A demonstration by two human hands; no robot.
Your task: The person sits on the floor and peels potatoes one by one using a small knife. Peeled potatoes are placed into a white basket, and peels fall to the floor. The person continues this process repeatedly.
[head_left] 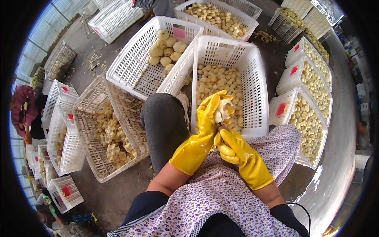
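Note:
In a yellow rubber glove, my left hand (206,118) holds a pale, partly cut piece of produce (222,111), hollowed and ragged at its edges. My right hand (237,148), gloved the same way, grips the brown handle (222,128) of a small tool whose metal end meets the piece; the tip is hidden. Both hands are close together over the near end of a white plastic crate (260,89). Small round cream-coloured pieces (219,78) cover its bottom. Beyond my left knee, another white crate (127,63) holds larger round pale produce (170,51).
A stained crate (103,177) with hollowed scraps (117,142) stands at left. Filled white crates (275,114) line the right side, and another filled crate (251,25) stands ahead. Two other people (25,109) are at the far left; another person's dark clothing (161,6) shows at the top.

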